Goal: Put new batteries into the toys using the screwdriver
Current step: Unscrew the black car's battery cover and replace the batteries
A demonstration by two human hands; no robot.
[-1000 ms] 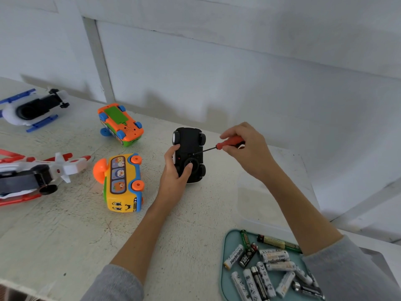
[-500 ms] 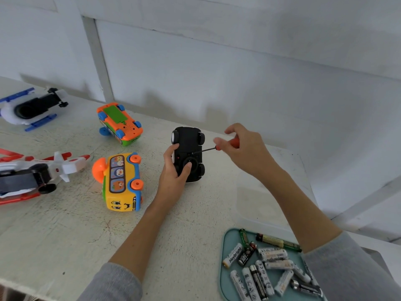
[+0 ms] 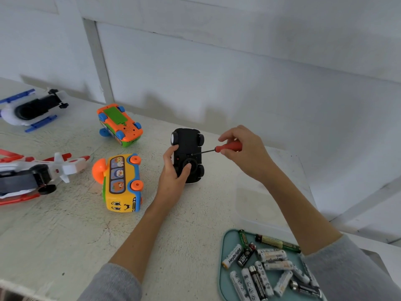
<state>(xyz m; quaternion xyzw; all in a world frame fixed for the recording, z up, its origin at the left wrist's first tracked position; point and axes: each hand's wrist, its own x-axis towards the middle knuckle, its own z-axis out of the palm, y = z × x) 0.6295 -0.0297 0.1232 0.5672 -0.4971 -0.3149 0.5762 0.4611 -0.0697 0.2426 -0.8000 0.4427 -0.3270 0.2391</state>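
Note:
A black toy car (image 3: 188, 146) lies upside down on the white table (image 3: 65, 231), wheels up. My left hand (image 3: 173, 172) grips its left side, thumb pressed on the round part of the underside. My right hand (image 3: 243, 151) pinches the red handle of a small screwdriver (image 3: 227, 147). Its thin shaft points left and its tip touches the car's underside near the middle. A teal tray (image 3: 225, 242) at the front right holds several loose batteries (image 3: 267, 270).
A yellow toy bus (image 3: 121, 183) lies left of my left hand. An orange toy car (image 3: 119, 124) sits upside down behind it. A white and blue helicopter (image 3: 30, 109) and a white and red plane (image 3: 36, 172) lie far left. A clear lidded box (image 3: 256, 200) sits under my right forearm.
My right hand's fingers have shifted round the screwdriver handle, as in turning it, with the tip staying on the car. My left hand and the car have hardly moved.

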